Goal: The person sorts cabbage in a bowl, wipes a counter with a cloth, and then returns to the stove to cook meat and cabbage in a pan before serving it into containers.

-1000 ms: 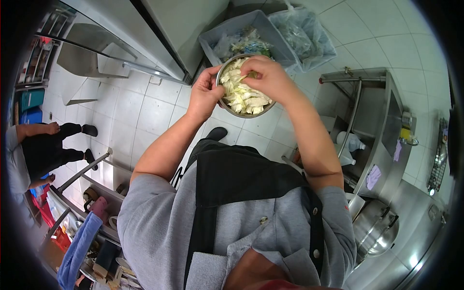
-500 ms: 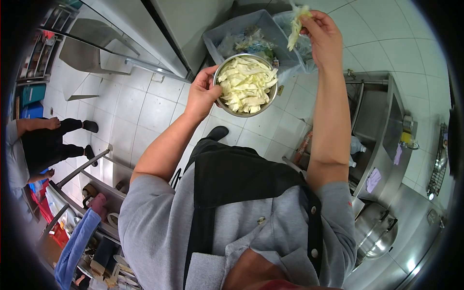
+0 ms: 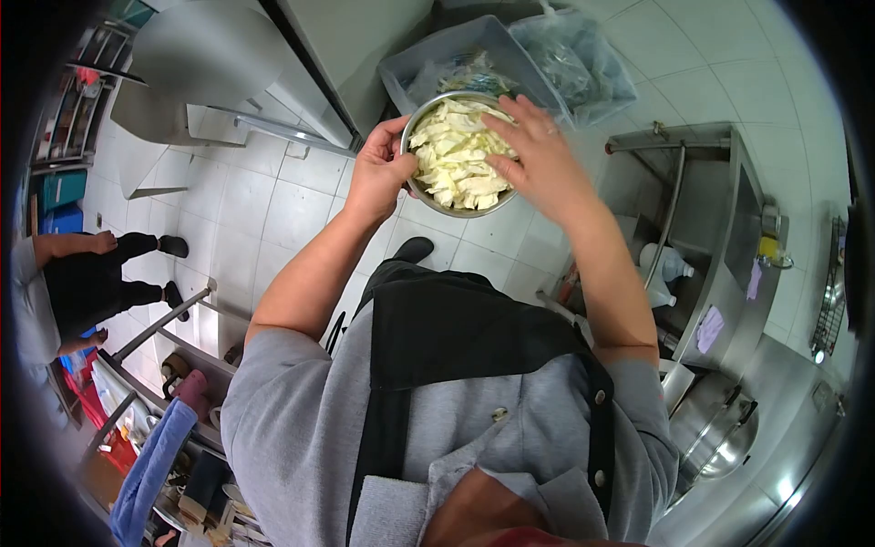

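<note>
A round metal bowl (image 3: 475,215) is heaped with pale yellow-green cut cabbage (image 3: 460,155). My left hand (image 3: 378,173) grips the bowl's left side, thumb over the rim and fingers beneath. Over the right part of the heap lies my right hand (image 3: 538,155), its fingers spread and the fingertips at the cabbage. No piece shows held in it, though its palm side is hidden. Beyond the bowl stands a grey plastic bin (image 3: 406,73) with wrappers and scraps inside, partly covered by the bowl.
A clear plastic bag (image 3: 579,68) sits right of the bin. To the right are a steel sink unit (image 3: 706,173) and a large lidded pot (image 3: 715,428). At left are a metal rack (image 3: 159,324), a blue towel (image 3: 155,465) and another person (image 3: 77,283).
My right hand has come down and left from the upper right, where it held up some cabbage, to the bowl. That cabbage no longer shows in its fingers. My left hand stays on the bowl.
</note>
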